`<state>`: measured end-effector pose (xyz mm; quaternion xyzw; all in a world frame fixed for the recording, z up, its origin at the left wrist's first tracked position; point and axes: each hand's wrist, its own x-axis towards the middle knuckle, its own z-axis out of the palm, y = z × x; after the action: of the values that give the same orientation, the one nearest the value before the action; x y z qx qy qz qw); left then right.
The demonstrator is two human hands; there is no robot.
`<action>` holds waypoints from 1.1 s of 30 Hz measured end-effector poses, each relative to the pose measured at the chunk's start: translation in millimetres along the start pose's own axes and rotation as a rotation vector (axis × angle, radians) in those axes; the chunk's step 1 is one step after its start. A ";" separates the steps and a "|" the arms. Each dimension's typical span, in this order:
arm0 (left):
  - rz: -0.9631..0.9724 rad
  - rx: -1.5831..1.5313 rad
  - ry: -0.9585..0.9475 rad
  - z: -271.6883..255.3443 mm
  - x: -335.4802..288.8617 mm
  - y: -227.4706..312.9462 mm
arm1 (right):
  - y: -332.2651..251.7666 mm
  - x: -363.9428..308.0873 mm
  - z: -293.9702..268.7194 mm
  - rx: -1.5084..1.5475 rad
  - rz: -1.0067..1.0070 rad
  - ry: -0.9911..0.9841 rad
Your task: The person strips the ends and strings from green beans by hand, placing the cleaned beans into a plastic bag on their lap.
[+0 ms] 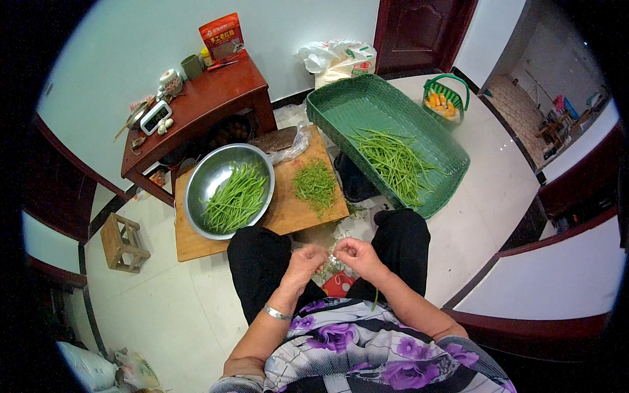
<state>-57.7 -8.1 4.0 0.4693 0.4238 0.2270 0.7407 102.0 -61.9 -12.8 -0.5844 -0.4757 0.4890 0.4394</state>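
Probably finished: slim green beans (236,198) in round steel bowl (202,177), not green woven basket (350,105); hands (305,264) pinched, right (360,257) seemingly holding one

Ahead-left of left hand (306,263): board (284,206), bowl (202,183) on it, beans (234,200) in bowl, heap of bits (316,183) to bowl's right. Ahead-right of right hand (359,257): larger basket (354,101), beans (393,160) inside, smaller basket (440,87) beyond.
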 end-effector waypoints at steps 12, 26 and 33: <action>-0.099 -0.202 -0.017 0.0 0.4 -6.0 | -12.3 -3.9 2.4 -0.184 -0.089 0.060; -0.178 -0.471 -0.116 -4.1 2.4 -11.3 | -9.1 -4.3 5.0 -0.052 -0.046 0.016; -0.203 -0.695 -0.032 -1.9 2.6 -6.1 | 1.1 -2.1 5.4 0.205 0.024 -0.015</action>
<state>-58.3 -8.0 -2.8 0.1483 0.3541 0.2756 0.8813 96.6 -63.9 -14.4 -0.5386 -0.4193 0.5446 0.4874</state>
